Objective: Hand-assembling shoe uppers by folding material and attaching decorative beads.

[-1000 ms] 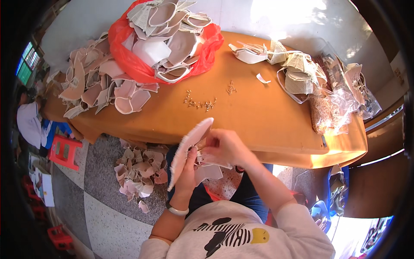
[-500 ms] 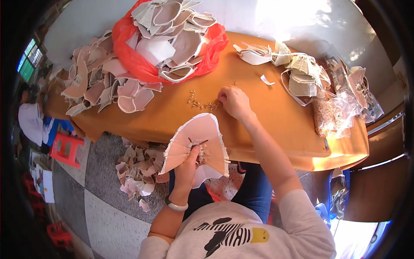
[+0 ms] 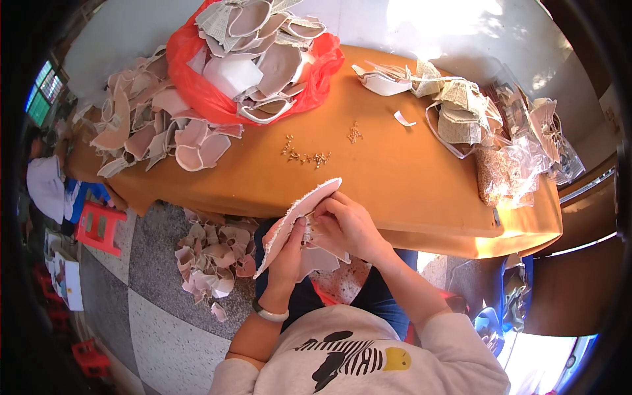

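Over my lap, at the table's near edge, my left hand [image 3: 288, 255] is closed on a pale pink bra [image 3: 294, 212] with a white frilled edge, its thumb on the inner side. The bra is tilted, nearly edge-on. My right hand [image 3: 349, 224] is at its inner side, fingers pinched together by the left thumb. What the right fingertips hold, if anything, is too small to make out. Beyond the hands, small gold-coloured pieces lie on the table in two scatters, a longer one [image 3: 305, 157] and a smaller cluster [image 3: 355, 133].
An orange-brown cloth covers the table [image 3: 421, 178]. A red plastic bag [image 3: 181, 72] of bra cups stands at the back, with a loose heap [image 3: 141, 122] to its left. More bras [image 3: 461, 115] and a clear bag of gold pieces [image 3: 497, 174] lie right. Cups [image 3: 214, 253] heap on the floor.
My right hand has come back from the gold pieces on the table to the bra. The left hand has turned the bra from facing up to nearly edge-on.
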Demonstrator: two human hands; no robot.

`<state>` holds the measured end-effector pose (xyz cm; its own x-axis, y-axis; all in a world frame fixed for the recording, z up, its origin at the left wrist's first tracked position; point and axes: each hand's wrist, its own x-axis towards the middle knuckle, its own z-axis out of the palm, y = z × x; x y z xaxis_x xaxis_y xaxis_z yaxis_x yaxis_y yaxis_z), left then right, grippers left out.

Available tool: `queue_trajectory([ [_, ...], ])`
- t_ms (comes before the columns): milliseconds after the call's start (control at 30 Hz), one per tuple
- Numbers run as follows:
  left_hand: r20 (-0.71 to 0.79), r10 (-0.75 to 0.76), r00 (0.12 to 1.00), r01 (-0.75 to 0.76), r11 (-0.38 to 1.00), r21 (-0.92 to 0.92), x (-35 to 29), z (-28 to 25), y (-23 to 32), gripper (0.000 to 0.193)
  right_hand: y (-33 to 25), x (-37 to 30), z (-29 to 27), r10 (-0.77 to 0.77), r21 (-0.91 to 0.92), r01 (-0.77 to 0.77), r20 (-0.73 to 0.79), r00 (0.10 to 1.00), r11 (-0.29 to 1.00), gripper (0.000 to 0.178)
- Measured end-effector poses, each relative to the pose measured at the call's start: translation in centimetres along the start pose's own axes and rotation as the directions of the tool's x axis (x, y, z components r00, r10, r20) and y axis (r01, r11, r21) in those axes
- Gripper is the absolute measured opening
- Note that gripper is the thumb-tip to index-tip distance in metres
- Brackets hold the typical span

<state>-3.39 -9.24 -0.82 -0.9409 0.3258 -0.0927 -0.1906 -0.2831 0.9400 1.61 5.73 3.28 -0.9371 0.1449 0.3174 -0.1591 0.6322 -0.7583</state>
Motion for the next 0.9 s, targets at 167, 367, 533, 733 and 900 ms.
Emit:
queue_trajectory([
  [167,0.014,-0.041,0.999,0.042,0.997,-0.071,-0.4,0.7,1.1,0.022,-0.4,-0.2,0.4,0.016,0.000,-0.016,-0.025,1.000,1.000,0.010],
  [367,0.029,-0.042,0.999,0.043,0.998,-0.040,-0.4,0.3,0.9,0.022,-0.1,0.0,1.2,0.037,-0.002,-0.038,-0.057,0.998,0.999,0.010],
  [533,0.023,0.059,0.998,-0.058,0.997,-0.042,-0.2,-0.2,-0.9,0.022,-0.3,0.0,1.9,0.126,0.035,-0.123,-0.091,0.988,0.992,0.011],
  [733,0.016,0.079,0.997,-0.080,0.995,0.060,-0.3,-0.8,-0.7,0.022,-0.7,0.6,2.3,0.228,-0.131,-0.273,-0.286,0.931,0.953,0.018],
  [900,0.019,0.031,0.999,-0.031,0.999,0.007,0.3,-1.7,0.0,0.033,-0.5,2.0,-0.1,0.366,-0.087,-0.364,0.004,0.931,0.927,0.022],
])
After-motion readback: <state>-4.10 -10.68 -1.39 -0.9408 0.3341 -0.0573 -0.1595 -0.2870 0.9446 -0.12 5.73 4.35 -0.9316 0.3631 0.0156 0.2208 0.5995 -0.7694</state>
